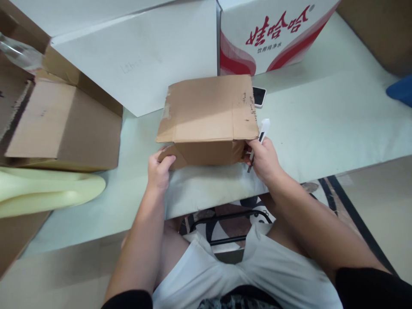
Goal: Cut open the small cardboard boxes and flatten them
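Note:
A small brown cardboard box [209,111] lies on the pale green table [322,128] in front of me, its flaps closed on top. My left hand [159,169] grips the box's lower left corner flap, fingers curled over the edge. My right hand [264,159] presses against the box's lower right corner and holds a white utility knife [262,131], whose tip points up past the box's edge. A phone [259,95] lies just behind the box's right corner, partly hidden.
A large white box [138,56] and a white carton with red print [273,34] stand behind. An open brown box [61,124] and yellow foam [48,189] lie at the left. A blue object [401,90] sits at the right edge. My knees are under the table.

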Tool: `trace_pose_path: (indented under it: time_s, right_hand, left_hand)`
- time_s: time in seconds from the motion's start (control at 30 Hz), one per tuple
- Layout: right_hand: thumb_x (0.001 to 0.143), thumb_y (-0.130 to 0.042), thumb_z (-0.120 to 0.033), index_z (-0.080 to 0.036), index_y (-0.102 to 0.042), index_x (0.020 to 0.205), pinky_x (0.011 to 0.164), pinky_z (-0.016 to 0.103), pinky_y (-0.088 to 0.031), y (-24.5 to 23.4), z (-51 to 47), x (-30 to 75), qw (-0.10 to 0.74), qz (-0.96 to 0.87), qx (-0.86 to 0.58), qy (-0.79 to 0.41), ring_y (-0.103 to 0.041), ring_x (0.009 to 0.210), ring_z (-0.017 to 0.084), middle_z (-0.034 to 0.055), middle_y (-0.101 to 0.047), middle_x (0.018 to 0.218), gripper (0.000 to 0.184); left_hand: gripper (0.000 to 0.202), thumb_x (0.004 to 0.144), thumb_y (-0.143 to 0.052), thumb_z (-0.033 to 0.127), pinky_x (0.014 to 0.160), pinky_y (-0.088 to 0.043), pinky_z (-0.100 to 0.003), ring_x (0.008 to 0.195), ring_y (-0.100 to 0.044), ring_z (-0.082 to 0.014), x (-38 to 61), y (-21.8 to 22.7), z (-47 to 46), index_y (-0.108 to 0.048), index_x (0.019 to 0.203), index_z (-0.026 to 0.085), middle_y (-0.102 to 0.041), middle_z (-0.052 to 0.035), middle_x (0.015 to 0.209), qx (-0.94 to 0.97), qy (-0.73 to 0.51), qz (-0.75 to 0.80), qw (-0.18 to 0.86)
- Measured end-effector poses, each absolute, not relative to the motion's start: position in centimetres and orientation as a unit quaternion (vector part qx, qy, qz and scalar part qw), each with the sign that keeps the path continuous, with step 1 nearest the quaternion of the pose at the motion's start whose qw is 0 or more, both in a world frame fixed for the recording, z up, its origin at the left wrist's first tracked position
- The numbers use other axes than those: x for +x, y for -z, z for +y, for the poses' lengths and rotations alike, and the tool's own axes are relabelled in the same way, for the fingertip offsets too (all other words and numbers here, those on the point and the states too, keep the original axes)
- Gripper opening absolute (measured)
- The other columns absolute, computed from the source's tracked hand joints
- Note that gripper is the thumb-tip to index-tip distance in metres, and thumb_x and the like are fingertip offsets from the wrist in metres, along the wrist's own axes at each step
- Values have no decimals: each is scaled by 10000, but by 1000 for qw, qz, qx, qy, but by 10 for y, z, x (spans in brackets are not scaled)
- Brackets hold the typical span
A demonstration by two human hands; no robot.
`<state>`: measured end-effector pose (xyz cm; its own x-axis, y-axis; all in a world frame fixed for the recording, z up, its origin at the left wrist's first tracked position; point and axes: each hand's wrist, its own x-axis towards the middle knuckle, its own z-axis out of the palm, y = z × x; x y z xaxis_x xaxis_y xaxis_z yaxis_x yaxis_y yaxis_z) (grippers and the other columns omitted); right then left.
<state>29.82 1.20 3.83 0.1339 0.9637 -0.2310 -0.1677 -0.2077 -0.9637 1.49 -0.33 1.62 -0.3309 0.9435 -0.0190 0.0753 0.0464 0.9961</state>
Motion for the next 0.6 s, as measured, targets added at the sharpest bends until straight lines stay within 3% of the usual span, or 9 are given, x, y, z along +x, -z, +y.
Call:
trace_pose_path:
  time_s: [0.27,0.6]
  right_hand:
    - [746,-737,-528,-250,-465,635,358,251,-284,-34,11,299,510,-374,-546,-549,-366,437,99,-55,-386,504,404]
    - [647,-840,-673,-242,-524,695,377,250,-288,-39,11,296,504,-384,-534,-560,-381,481,104,-44,-444,562,537]
  left_hand:
    - [245,655,-727,347,676,-554,-334,842,-666,-255,24,-10,-6,-551,554,210,-678,-60,787,457,-515,616,382]
    - [299,633,-766,399,660,-491,-320,777,-620,-221,24,-22,-5,-546,582,204,-656,-53,790,448,-500,633,385]
